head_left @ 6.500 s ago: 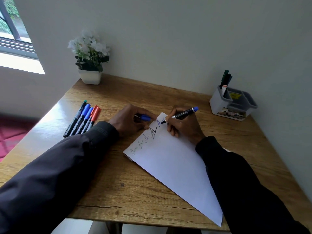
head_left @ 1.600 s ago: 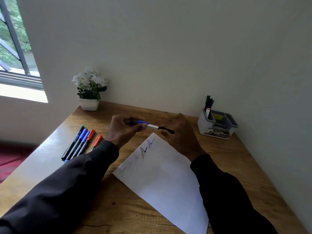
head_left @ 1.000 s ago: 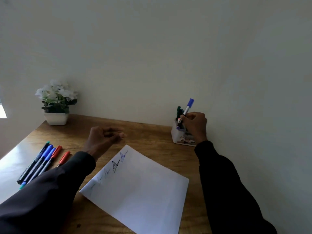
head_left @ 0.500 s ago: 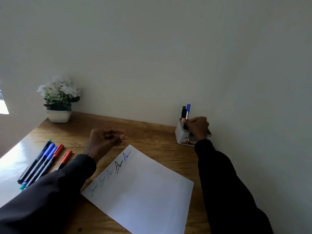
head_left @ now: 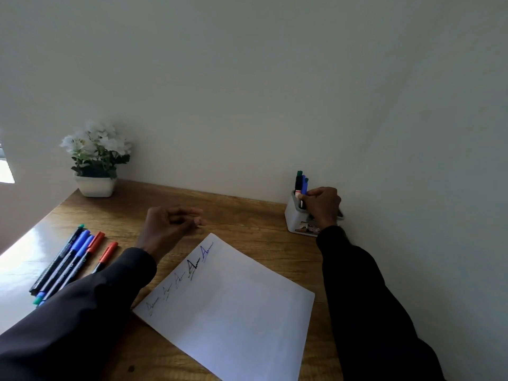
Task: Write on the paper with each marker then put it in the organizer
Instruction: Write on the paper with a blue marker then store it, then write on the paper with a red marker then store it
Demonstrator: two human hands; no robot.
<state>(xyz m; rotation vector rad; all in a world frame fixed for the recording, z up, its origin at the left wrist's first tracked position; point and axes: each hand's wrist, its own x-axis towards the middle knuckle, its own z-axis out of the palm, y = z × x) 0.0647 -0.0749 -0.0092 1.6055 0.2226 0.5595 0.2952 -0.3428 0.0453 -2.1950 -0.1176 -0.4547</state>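
A white sheet of paper (head_left: 242,306) lies at an angle on the wooden table (head_left: 247,215), with several small scribbles along its upper left edge. The grey-and-white organizer (head_left: 292,219) stands at the back right against the wall. Several markers stand in its tall cup, among them a blue marker (head_left: 303,184). My right hand (head_left: 323,206) rests over the organizer, fingertips pinched on that blue marker's lower barrel. My left hand (head_left: 167,226) hovers above the table beyond the paper's top corner, loosely curled and holding nothing. Several capped markers (head_left: 68,262) lie in a row at the left.
A red marker (head_left: 105,255) lies a little apart to the right of the row. A white pot of white flowers (head_left: 94,160) stands in the back left corner. The wall runs close behind and to the right of the organizer.
My right hand carried the capped blue marker from over the paper to the organizer and lowered it into the tall cup. My left hand let go of it and stayed near the paper.
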